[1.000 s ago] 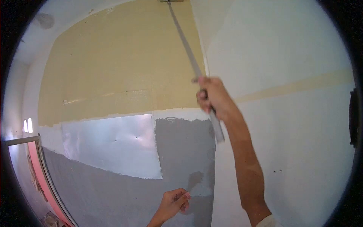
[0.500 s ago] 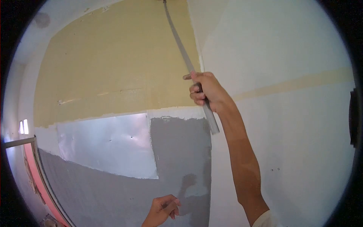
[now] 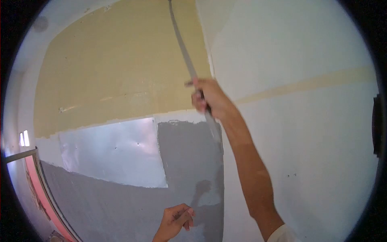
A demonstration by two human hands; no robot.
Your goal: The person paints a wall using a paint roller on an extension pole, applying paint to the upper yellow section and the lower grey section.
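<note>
My right hand [image 3: 207,97] is raised near the wall corner, its fingers wrapped round a long grey pole [image 3: 183,46] with a dark grip section. The pole slants up and left across the yellow wall area [image 3: 109,60], and its upper end runs to the top edge of the view. Its lower end, blurred, sticks out below the hand. My left hand [image 3: 176,220] is low in the view, in front of the grey wall area [image 3: 189,153]. Its fingers are curled in and no object shows in them.
A shiny metallic sheet [image 3: 115,151] is set between the yellow and grey areas. To the right stands a pale wall [image 3: 298,145] with a yellowish stripe [image 3: 306,84]. A pink-edged frame [image 3: 34,171] is at the lower left, and a dark object [image 3: 377,125] at the far right.
My right hand and the pole have shifted left, with the pole's top also further left. My left hand has risen slightly. The camera view has moved a little.
</note>
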